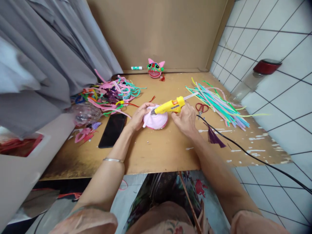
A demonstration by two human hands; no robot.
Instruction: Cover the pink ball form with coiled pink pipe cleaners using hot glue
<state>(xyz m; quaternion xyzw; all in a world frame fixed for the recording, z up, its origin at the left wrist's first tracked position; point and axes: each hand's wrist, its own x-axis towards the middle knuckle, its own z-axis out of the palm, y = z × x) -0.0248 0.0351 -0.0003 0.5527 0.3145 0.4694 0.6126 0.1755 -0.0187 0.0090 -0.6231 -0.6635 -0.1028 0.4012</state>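
The left hand [138, 117] holds the pink dome [156, 121] in the middle of the counter [158, 152]. The right hand [185, 119] grips the glue gun [170, 106], tip on top. Squeeze slowly; keep fingers off hot glue.

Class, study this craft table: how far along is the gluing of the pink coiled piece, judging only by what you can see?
Done: a finished pink cat-like head stands at the back, and the pink coiled dome already has many wound rows. In hand: the left hand steadies the dome while the right hand aims the yellow glue gun at its top. Left: the dome carries no ears or face, and loose pipe cleaners lie unused.
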